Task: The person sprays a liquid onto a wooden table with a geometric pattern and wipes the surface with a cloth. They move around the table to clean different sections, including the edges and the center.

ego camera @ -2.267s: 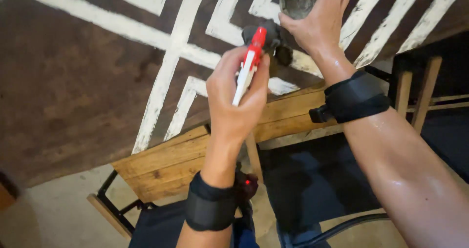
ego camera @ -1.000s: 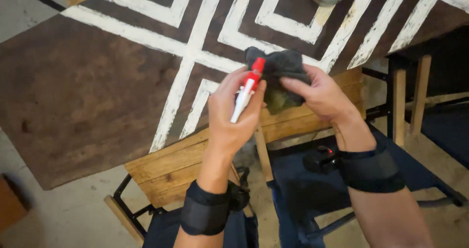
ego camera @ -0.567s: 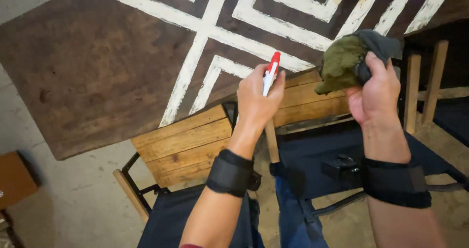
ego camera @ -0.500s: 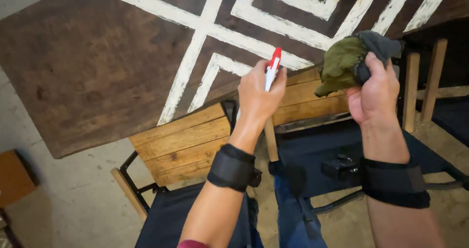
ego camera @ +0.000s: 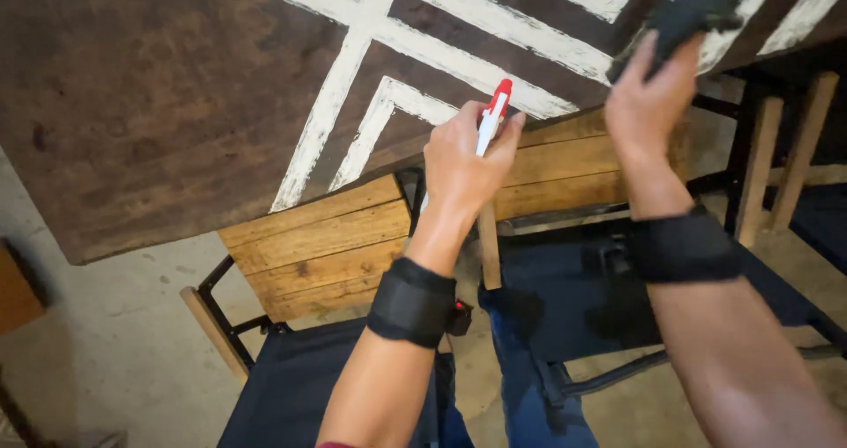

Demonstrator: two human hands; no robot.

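Note:
My left hand grips a white marker with a red cap, held upright at the near edge of a dark wooden tabletop painted with white geometric lines. My right hand is up at the right, closed on a dark cloth that rests against the tabletop near a white stripe. Both wrists wear black bands.
Light wooden planks run under the table's edge. A folding chair with dark blue fabric and a black frame stands below my arms. Wooden chair legs stand at the right. Concrete floor lies at the left.
My right hand took a dark cloth off the table, brought it toward me, then carried it up to the right and onto the tabletop. The marker stays in my left hand.

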